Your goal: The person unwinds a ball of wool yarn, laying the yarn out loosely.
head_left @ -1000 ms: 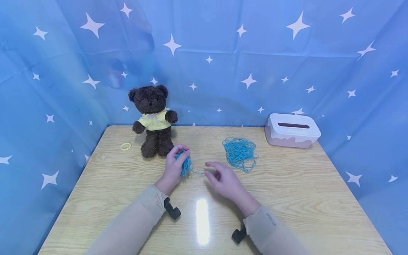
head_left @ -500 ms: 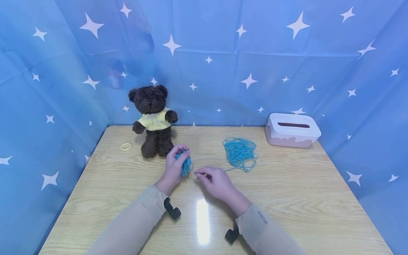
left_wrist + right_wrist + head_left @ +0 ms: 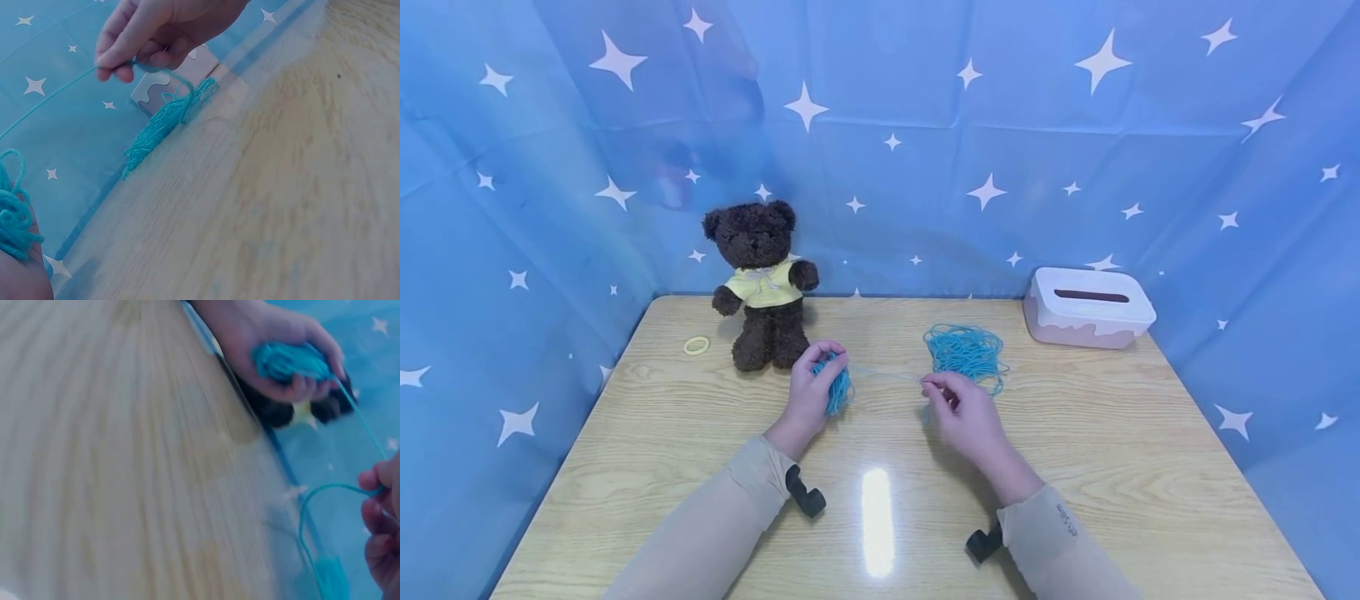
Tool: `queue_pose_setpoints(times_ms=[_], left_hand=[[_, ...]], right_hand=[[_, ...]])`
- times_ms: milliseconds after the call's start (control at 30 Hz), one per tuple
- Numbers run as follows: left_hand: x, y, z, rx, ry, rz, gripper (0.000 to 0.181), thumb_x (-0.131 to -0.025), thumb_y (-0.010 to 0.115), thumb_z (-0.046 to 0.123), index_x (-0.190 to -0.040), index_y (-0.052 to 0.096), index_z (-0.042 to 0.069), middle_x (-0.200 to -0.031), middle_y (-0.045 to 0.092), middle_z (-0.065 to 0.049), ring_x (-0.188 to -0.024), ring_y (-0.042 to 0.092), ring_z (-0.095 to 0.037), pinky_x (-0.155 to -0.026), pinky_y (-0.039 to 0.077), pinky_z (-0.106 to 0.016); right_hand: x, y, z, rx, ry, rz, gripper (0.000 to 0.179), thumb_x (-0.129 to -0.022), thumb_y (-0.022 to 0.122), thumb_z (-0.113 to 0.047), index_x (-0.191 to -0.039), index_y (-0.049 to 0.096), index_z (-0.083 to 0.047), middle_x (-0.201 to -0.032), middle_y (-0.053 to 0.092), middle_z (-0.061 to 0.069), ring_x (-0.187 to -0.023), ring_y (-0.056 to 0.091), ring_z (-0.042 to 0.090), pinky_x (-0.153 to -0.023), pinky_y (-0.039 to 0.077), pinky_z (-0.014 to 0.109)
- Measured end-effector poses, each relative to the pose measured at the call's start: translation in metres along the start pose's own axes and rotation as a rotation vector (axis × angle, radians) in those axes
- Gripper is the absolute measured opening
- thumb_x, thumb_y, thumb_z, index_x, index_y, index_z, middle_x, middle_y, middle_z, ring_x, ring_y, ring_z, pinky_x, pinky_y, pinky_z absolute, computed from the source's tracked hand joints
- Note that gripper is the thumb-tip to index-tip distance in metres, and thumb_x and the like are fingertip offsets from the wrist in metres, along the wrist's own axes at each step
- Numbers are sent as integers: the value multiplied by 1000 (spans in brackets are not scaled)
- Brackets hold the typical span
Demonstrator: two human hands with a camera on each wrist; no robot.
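My left hand (image 3: pixel 811 392) grips a wound bundle of blue yarn (image 3: pixel 838 395), its coils showing past the thumb and, in the right wrist view, filling the palm. A strand runs taut from that bundle to my right hand (image 3: pixel 964 414), whose thumb and forefinger pinch it. Beyond the pinch, the strand (image 3: pixel 304 515) droops in a loose curve in the right wrist view. Just behind the right hand, a loose pile of the same blue yarn (image 3: pixel 966 348) lies on the table, partly covered by that hand.
Behind my left hand a dark brown teddy bear (image 3: pixel 756 242) in a yellow top stands on the wooden table (image 3: pixel 1120 467). Left of it lies a pale yellow ring (image 3: pixel 696 345). A white and pink tissue box (image 3: pixel 1088 308) sits at the back right, before a blue starry curtain (image 3: pixel 880 225).
My right hand first went left, close to the yarn bundle, then moved back right and slightly away from me, drawing the strand taut. My left hand has stayed in place with the bundle.
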State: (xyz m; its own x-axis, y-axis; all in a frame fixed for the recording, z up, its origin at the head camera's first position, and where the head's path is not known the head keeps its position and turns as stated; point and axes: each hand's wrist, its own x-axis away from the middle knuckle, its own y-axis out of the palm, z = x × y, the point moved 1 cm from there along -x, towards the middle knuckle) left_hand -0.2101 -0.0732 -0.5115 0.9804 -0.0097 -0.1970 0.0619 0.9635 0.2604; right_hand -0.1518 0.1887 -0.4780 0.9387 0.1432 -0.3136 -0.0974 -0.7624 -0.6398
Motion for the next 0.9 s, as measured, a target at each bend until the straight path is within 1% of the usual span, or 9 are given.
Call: queue_pose_setpoints(times_ms=[100,267,400,500,567,667,800,900], left_hand=[[0,0,1,8,-2,3,5,-107,64,8,-107,68,12,-90,66,7,-68,56,-7,-63,47,-19],[1,0,2,16,-8,-1,3,-106,65,9,-109,67,7,-86,64,7,-66,54,-7,-62,46,-19],[1,-1,2,11,-9,-2,6,-107,65,8,-110,66,3,-84,62,7,-67,54,-7,-63,47,-20],[1,-1,2,15,-14,2,7,-106,66,7,-111,65,1,-86,63,6,-69,55,-7,-64,48,-20],[1,0,2,32,-16,2,8,-106,65,6,-111,65,0,-87,63,6,-69,55,-8,-64,48,-20],[1,1,2,66,-17,-3,7,-106,65,4,-110,64,-1,-89,64,5,-70,56,-8,-64,48,-20],[1,1,3,74,-16,-4,6,-106,64,4,-110,65,0,-89,64,5,-71,56,-8,-65,48,-19],[1,1,3,61,-15,-8,8,-106,64,5,-111,64,-1,-89,65,4,-71,57,-8,-64,48,-19]], right_hand=[[3,-13,10,25,14,53,16,-108,71,-15,-118,79,-6,-90,75,6,-75,60,6,-66,54,22],[8,-35,29,54,50,134,16,-107,71,-13,-117,79,-4,-87,74,6,-74,58,4,-65,53,20],[12,-51,45,70,76,171,16,-107,70,-10,-116,79,-1,-90,78,11,-75,59,2,-66,52,17],[15,-60,57,119,107,186,17,-108,69,-11,-117,79,-1,-96,80,14,-78,62,4,-69,53,16],[16,-65,63,166,131,183,18,-109,68,-13,-117,79,-2,-99,81,15,-79,65,9,-71,54,19],[17,-70,70,231,176,156,19,-109,66,-15,-116,79,-3,-102,79,15,-81,67,17,-72,54,26],[18,-72,77,303,238,83,20,-109,65,-17,-115,78,-3,-103,75,16,-85,66,25,-75,52,35],[18,-71,79,344,260,39,23,-108,66,-19,-117,79,-2,-109,73,18,-92,68,30,-80,55,45]])
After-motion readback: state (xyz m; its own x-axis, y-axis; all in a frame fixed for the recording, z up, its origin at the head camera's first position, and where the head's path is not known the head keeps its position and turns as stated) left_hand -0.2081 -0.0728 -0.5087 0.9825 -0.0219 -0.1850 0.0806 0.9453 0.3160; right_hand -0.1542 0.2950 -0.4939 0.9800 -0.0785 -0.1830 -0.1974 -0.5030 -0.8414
